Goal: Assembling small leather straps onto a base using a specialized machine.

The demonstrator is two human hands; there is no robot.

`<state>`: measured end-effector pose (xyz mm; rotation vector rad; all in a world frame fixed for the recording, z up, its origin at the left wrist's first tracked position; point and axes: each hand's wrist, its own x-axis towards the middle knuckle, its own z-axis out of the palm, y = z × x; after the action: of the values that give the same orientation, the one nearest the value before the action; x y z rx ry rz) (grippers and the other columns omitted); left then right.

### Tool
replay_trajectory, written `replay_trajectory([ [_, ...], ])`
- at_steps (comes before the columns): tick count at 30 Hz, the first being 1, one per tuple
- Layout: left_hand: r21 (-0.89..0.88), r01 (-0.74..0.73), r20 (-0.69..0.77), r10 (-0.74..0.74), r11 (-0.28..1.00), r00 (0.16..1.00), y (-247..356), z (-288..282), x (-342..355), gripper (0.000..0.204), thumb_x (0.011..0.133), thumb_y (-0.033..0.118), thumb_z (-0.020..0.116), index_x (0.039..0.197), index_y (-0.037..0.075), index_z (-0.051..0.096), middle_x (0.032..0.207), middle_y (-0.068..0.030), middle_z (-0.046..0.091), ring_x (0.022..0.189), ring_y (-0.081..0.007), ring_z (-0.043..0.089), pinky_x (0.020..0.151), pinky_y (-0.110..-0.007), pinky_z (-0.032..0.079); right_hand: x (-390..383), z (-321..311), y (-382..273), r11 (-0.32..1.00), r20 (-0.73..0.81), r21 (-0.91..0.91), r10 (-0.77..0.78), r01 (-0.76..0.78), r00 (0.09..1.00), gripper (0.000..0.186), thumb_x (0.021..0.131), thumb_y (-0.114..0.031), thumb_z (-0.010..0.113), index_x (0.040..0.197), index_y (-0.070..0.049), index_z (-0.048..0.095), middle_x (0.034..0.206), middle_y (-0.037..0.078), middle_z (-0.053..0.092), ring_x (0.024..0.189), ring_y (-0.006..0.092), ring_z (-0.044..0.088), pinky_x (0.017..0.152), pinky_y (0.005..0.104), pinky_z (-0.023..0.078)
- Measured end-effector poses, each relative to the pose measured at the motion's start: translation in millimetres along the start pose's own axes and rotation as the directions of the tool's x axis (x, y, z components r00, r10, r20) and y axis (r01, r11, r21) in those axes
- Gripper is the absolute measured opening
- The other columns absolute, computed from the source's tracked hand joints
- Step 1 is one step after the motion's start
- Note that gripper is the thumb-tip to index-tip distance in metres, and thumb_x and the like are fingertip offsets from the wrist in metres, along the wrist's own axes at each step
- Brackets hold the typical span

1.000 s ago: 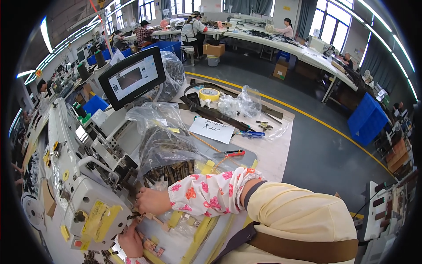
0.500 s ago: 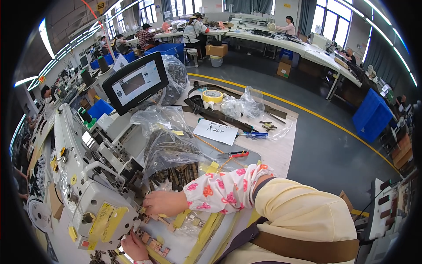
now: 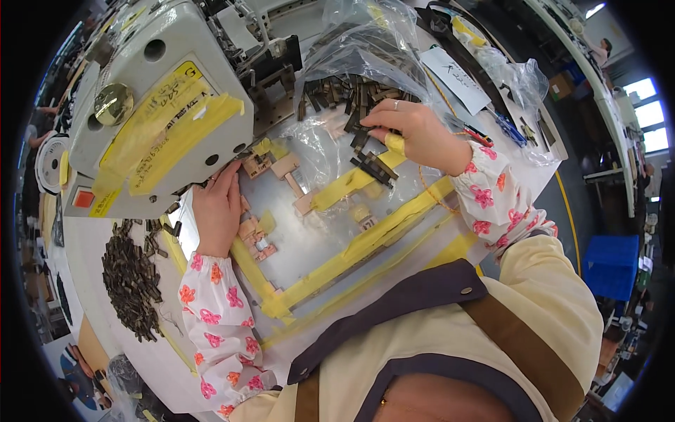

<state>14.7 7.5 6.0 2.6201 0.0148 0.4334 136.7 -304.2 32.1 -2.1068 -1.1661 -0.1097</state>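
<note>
Over the work plate, my right hand (image 3: 425,137) is closed in a pinch on a dark fabric piece (image 3: 360,135), at the near edge of a heap of similar short dark pieces (image 3: 358,95). Just below its fingers, several more dark pieces (image 3: 374,169) lie on yellow tape. A strip of yellow wraps one of its fingers. Beside the lower edge of the sewing machine head (image 3: 162,105), my left hand (image 3: 216,211) rests with its fingers stretched forward; nothing shows in it, though its thumb side is partly hidden. Pinkish guide blocks (image 3: 256,239) are next to it.
A clear plastic bag (image 3: 373,42) lies over the heap. Left of the plate is a large pile of dark pieces (image 3: 132,281). Yellow tape (image 3: 337,264) borders the metal plate (image 3: 302,250). Red-handled snips (image 3: 479,136) and a white paper note (image 3: 455,77) lie at the right.
The view has swung down and closer to the plate. My right hand has moved from beside the machine's needle area rightward to the dark pieces and now pinches one. My left hand stays by the machine head.
</note>
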Motion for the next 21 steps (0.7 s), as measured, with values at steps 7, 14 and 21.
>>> replay_trajectory([
  [7,0.243,-0.191,-0.107,0.222,0.951,0.969,-4.7,7.0,-11.4,0.015,0.086,0.013,0.053,0.096,0.006,0.062,0.090,-0.0137,0.064,0.082,-0.0336,0.057,0.086,-0.042,0.036,5.5,12.9,1.2,0.844,0.108,-0.467,-0.241,0.263,0.965,0.013,0.068,-0.010,0.058,0.081,-0.006,0.062,0.090,0.006,0.057,0.087,0.0237,0.055,0.073,0.0333,0.046],
  [14,0.136,-0.125,-0.037,0.131,0.983,0.991,-10.4,-0.5,-17.6,0.008,0.086,0.010,0.054,0.087,0.004,0.059,0.081,-0.0152,0.061,0.074,-0.0362,0.055,0.074,-0.043,0.040,24.4,27.0,5.9,0.830,0.254,-0.455,-0.227,0.323,0.940,0.006,0.070,-0.009,0.057,0.070,-0.003,0.057,0.081,0.011,0.055,0.079,0.0266,0.059,0.065,0.0343,0.051],
  [21,-0.062,-0.063,-0.096,0.057,0.996,0.994,-16.1,18.2,0.0,0.013,0.086,0.010,0.054,0.095,0.003,0.060,0.086,-0.0176,0.062,0.081,-0.0388,0.054,0.071,-0.043,0.042,36.6,-2.0,18.3,0.851,0.114,-0.394,-0.329,0.346,0.938,0.011,0.073,-0.008,0.063,0.083,-0.005,0.060,0.085,0.006,0.060,0.074,0.0248,0.060,0.059,0.0342,0.049],
])
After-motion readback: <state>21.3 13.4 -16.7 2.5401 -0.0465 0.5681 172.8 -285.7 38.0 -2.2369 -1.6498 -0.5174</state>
